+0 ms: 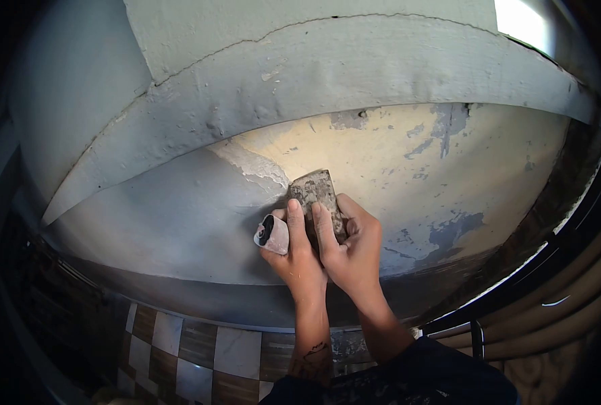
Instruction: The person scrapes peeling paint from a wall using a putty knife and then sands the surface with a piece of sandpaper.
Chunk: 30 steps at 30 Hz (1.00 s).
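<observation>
A scraper (314, 187) with a wide, flat, stained blade is held against the wall, where loose paint meets a bare cream patch. My left hand (296, 251) is closed around its dusty pale handle (276, 235), whose dark end sticks out to the left. The thumb of that hand lies along the blade. Beside it, my right hand (354, 243) grips the blade's right side, with its thumb pressed on the face and its fingers curled behind. The blade's lower part is hidden by the hands.
Grey paint covers the wall's left part (179, 209); the cream part (476, 169) has grey flaked patches. A cracked ledge (354, 64) juts out above. Checkered floor tiles (236, 351) lie below. Dark brown ribbed furniture (550, 324) stands at the lower right.
</observation>
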Tool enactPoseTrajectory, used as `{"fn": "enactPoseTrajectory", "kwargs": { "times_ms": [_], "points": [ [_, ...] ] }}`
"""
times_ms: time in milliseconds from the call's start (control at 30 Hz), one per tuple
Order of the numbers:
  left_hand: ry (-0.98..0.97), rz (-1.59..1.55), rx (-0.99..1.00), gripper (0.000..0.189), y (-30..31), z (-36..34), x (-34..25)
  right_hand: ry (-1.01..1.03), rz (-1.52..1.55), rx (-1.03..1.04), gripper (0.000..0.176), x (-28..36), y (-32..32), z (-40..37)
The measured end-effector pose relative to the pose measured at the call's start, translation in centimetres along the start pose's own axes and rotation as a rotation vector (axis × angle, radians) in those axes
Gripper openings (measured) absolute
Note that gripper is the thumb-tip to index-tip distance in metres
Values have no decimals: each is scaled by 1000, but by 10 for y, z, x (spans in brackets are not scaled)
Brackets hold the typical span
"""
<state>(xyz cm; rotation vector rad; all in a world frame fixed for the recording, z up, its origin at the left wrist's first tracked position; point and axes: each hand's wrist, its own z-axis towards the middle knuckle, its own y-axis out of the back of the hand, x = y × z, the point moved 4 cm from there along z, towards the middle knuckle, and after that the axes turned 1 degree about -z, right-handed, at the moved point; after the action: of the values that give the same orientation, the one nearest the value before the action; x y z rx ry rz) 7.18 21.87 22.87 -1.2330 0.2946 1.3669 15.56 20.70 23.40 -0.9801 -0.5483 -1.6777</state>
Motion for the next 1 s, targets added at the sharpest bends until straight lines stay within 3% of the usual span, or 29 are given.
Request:
{"fn": "enactPoseTrajectory", "kwargs": {
  "times_ms": [667,833,1000],
  "points": [
    [-93,6,33,26,2,0,14,119,-74,-54,14,-2,4,1],
    [34,-50,-23,24,0,0,5,81,-5,-94,12,-3,-2,0],
    [-59,57,6,25,0,12,3,112,39,-87,12,-3,-7,10]
  ]
}}
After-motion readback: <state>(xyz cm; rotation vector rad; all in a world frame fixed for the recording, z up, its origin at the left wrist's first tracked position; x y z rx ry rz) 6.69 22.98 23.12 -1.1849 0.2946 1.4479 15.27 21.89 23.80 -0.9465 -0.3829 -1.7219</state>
